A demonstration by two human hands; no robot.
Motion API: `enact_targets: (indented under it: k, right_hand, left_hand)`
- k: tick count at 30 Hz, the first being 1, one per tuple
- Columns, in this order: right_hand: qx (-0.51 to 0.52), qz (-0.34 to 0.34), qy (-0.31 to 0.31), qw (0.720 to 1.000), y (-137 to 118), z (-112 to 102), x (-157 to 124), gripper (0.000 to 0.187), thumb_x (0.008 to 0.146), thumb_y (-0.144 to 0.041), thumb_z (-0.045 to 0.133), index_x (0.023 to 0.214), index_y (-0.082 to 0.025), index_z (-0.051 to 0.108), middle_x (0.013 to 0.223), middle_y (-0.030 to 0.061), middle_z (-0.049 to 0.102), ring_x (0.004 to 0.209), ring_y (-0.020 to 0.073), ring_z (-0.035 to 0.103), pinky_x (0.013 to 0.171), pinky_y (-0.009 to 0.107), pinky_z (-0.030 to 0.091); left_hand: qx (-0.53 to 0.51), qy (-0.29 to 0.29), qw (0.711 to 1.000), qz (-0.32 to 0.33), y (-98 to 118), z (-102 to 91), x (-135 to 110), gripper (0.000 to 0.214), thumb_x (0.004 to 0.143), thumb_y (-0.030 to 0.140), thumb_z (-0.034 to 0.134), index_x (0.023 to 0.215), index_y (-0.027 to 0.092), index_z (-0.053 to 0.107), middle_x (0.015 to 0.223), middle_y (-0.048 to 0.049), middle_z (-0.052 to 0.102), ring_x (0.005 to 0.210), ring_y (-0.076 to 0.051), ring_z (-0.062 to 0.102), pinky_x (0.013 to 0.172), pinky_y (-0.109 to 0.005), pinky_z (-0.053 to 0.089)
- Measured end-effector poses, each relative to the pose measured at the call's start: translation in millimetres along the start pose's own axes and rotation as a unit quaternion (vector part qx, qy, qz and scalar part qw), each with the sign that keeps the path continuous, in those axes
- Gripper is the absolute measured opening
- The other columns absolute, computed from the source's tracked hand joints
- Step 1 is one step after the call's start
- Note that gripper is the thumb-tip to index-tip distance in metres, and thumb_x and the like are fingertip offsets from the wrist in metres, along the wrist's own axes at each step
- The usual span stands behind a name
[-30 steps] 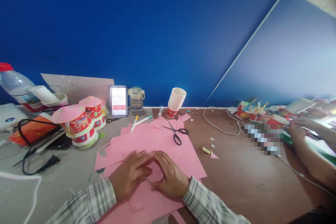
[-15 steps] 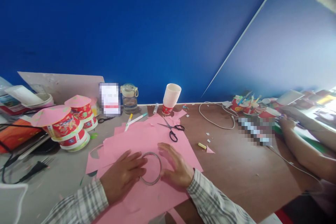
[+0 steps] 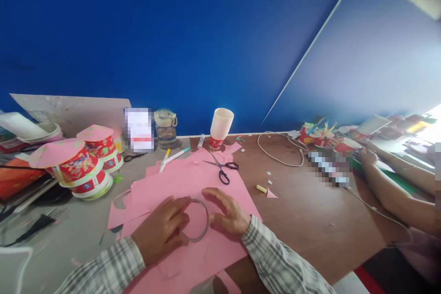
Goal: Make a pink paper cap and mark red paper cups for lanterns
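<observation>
A thin grey ring (image 3: 207,226) lies flat on pink paper (image 3: 188,181) in front of me. My left hand (image 3: 161,225) spans the ring's left side, its index finger at the upper rim and its thumb near the lower rim; that side is partly hidden beneath the fingers. Around the right side curves my right hand (image 3: 229,216), thumb and fingers apart, the thumb close to the rim. Black-handled scissors (image 3: 222,167) rest with blades spread at the paper's upper right.
Decorated paper-cup drums (image 3: 77,170) stand at left, near a water bottle (image 3: 165,128). Stacked paper cups (image 3: 221,124) rise at the back. Markers (image 3: 175,158), a yellow stick (image 3: 261,189) and a white cable (image 3: 280,161) lie about. Another person's arms (image 3: 396,188) are at right.
The view has shifted slightly, moving everything left. My left index finger and thumb have spread along the ring's left rim; the right hand keeps its pose.
</observation>
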State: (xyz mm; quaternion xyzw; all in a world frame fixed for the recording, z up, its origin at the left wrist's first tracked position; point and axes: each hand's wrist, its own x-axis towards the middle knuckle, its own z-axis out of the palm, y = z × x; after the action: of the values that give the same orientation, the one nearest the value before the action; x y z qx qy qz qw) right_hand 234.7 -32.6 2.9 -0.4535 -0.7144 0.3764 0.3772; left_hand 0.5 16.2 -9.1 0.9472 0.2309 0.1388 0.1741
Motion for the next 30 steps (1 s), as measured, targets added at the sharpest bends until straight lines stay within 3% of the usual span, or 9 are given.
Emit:
enact_targets:
  k: [3, 9, 14, 30]
  right_hand:
    - [-0.016, -0.013, -0.008, 1.000, 3, 1, 1, 0.044, 0.078, -0.021, 0.057, 0.120, -0.023, 0.046, 0.120, 0.0092, 0.053, 0.109, 0.0231, 0.052, 0.095, 0.036, 0.045]
    - [-0.105, -0.018, -0.024, 0.994, 10, -4, -4, 0.050, 0.071, -0.005, 0.057, 0.117, -0.023, 0.051, 0.125, 0.0078, 0.053, 0.124, 0.0268, 0.035, 0.108, 0.047, 0.024]
    - [-0.179, -0.001, -0.052, 0.983, 14, -4, -6, 0.054, 0.068, -0.005, 0.060, 0.118, -0.024, 0.050, 0.131, 0.0065, 0.048, 0.127, 0.0265, 0.031, 0.108, 0.047, 0.025]
    - [-0.172, 0.002, -0.055, 0.984, 13, -5, -5, 0.053, 0.069, -0.005, 0.058, 0.117, -0.024, 0.050, 0.130, 0.0066, 0.049, 0.127, 0.0272, 0.032, 0.108, 0.047, 0.025]
  left_hand:
    - [0.003, 0.009, 1.000, -0.008, 0, 0.7, 2, 0.043, 0.063, 0.046, 0.051, 0.100, 0.025, 0.052, 0.125, -0.0102, 0.048, 0.109, -0.030, 0.040, 0.093, -0.049, 0.030]
    - [0.002, 0.035, 0.999, 0.000, -2, 2.2, 4, 0.052, 0.060, 0.047, 0.054, 0.107, 0.024, 0.049, 0.124, -0.0111, 0.049, 0.109, -0.030, 0.041, 0.089, -0.046, 0.037]
    - [-0.004, 0.048, 0.999, 0.009, 1, 3.2, 4, 0.051, 0.060, 0.044, 0.056, 0.107, 0.025, 0.049, 0.123, -0.0103, 0.050, 0.108, -0.030, 0.042, 0.089, -0.046, 0.039]
    - [-0.013, 0.043, 0.999, 0.013, 7, 6.5, 5, 0.051, 0.060, 0.043, 0.057, 0.107, 0.025, 0.049, 0.124, -0.0091, 0.049, 0.109, -0.030, 0.040, 0.090, -0.045, 0.040]
